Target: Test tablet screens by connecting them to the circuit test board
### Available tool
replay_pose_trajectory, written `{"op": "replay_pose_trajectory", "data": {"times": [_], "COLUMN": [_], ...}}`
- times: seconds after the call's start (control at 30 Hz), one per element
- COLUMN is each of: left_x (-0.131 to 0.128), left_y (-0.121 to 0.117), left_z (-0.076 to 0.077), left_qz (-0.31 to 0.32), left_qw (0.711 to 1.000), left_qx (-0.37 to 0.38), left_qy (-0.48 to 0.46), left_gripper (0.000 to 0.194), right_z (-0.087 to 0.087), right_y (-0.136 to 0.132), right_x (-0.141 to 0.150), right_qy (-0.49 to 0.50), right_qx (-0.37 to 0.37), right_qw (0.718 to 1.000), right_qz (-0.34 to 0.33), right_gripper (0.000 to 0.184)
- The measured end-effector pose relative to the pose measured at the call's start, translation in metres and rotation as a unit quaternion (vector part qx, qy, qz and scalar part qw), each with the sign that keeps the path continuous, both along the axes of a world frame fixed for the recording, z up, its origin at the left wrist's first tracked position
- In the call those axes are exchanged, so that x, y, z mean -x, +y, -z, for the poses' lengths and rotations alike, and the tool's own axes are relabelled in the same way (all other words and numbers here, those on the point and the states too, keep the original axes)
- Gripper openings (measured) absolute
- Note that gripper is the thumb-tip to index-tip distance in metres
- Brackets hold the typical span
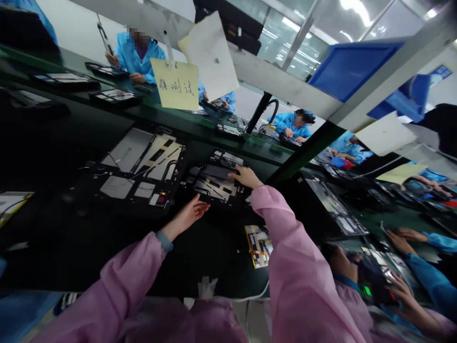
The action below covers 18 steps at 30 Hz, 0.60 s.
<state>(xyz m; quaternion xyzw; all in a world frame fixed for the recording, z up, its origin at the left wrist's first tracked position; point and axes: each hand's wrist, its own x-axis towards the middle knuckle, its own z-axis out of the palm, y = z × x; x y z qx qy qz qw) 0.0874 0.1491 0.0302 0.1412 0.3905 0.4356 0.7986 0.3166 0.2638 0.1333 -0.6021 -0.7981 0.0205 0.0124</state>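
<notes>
Panel is sitting between both hands over the bench. Left hand is hanging open by its near edge, right hand is touching the right side, can't tell if it's gripping. Uneven support could be risking a tip, imo.

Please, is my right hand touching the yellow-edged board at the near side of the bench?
Apart. In the head view, the right hand is over the dark panel, and bench surface shows between it and the board.
</notes>
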Motion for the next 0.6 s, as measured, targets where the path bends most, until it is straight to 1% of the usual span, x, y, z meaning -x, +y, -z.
{"op": "replay_pose_trajectory", "data": {"times": [0.07, 0.13, 0.17, 0.23, 0.3, 0.33, 0.4, 0.47, 0.5, 0.53, 0.57, 0.6], "left_x": [-0.003, -0.008, -0.011, -0.015, -0.014, -0.011, 0.000, 0.015, 0.022, 0.029, 0.034, 0.038], "left_y": [-0.013, -0.042, -0.061, -0.105, -0.147, -0.164, -0.186, -0.197, -0.199, -0.200, -0.201, -0.201], "left_z": [-0.009, -0.015, -0.017, -0.014, -0.007, -0.002, 0.007, 0.010, 0.008, 0.004, -0.001, -0.007], "left_qz": [0.019, 0.044, 0.061, 0.093, 0.106, 0.112, 0.118, 0.146, 0.173, 0.201, 0.221, 0.228], "left_qw": [1.000, 0.999, 0.998, 0.995, 0.993, 0.992, 0.988, 0.983, 0.979, 0.976, 0.972, 0.965], "left_qx": [0.015, 0.020, 0.024, 0.034, 0.048, 0.065, 0.096, 0.106, 0.093, 0.062, 0.013, -0.055], "left_qy": [0.003, 0.016, 0.020, 0.012, -0.002, 0.001, 0.020, 0.043, 0.053, 0.064, 0.082, 0.115], "left_gripper": [0.030, 0.026, 0.025, 0.025, 0.027, 0.028, 0.034, 0.042, 0.047, 0.050, 0.052, 0.051], "right_z": [-0.011, -0.012, -0.009, 0.002, 0.019, 0.028, 0.044, 0.057, 0.061, 0.063, 0.064, 0.064], "right_y": [-0.027, -0.064, -0.084, -0.124, -0.156, -0.167, -0.179, -0.180, -0.178, -0.177, -0.176, -0.178], "right_x": [-0.006, -0.019, -0.026, -0.036, -0.038, -0.034, -0.020, -0.002, 0.007, 0.015, 0.022, 0.028], "right_qy": [0.014, 0.043, 0.062, 0.100, 0.125, 0.129, 0.124, 0.100, 0.081, 0.063, 0.048, 0.041], "right_qx": [-0.039, -0.069, -0.074, -0.060, -0.031, -0.015, 0.013, 0.026, 0.025, 0.019, 0.008, -0.005], "right_qw": [0.999, 0.997, 0.995, 0.993, 0.991, 0.991, 0.992, 0.994, 0.996, 0.997, 0.998, 0.998], "right_qz": [0.013, 0.019, 0.016, -0.003, -0.024, -0.029, -0.031, -0.028, -0.029, -0.033, -0.040, -0.051], "right_gripper": [0.046, 0.044, 0.042, 0.037, 0.035, 0.035, 0.036, 0.037, 0.037, 0.035, 0.032, 0.028]}}
